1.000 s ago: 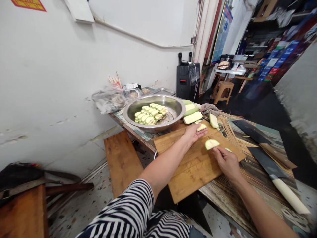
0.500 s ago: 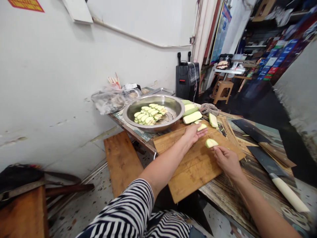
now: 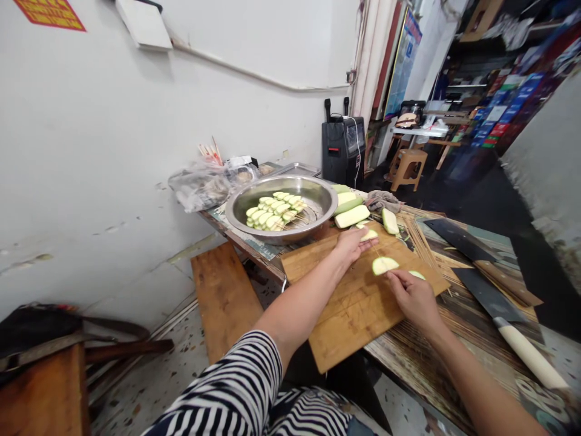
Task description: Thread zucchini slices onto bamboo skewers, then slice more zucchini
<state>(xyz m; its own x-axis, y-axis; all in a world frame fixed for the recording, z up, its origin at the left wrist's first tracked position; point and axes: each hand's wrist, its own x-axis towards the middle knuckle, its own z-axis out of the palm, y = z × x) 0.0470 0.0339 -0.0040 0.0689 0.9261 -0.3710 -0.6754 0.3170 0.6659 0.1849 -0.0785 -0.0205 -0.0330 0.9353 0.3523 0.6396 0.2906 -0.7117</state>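
- The left arm reaches forward from a striped sleeve [image 3: 227, 387], its forearm slanting over the near-left part of the cutting board [image 3: 349, 327].
- The left hand [image 3: 350, 246] is turned partly palm up, fingers stretched out to the right; it holds the upper slice [image 3: 369, 235], a pale green-edged piece, along those fingers. How firmly cannot be told.
- The right forearm comes in from the lower right corner, angled up and leftward, bare as far as it shows.
- The right hand [image 3: 414, 297] has its knuckles up and its fingers curled, with thumb and forefinger pinched at the near edge of the lower slice [image 3: 385, 265].
- A thin skewer [image 3: 376, 252] shows between the two slices, which are apart, both over the board.
- Beyond the left forearm, a metal bowl [image 3: 235, 213] holds skewered slices [image 3: 272, 212].
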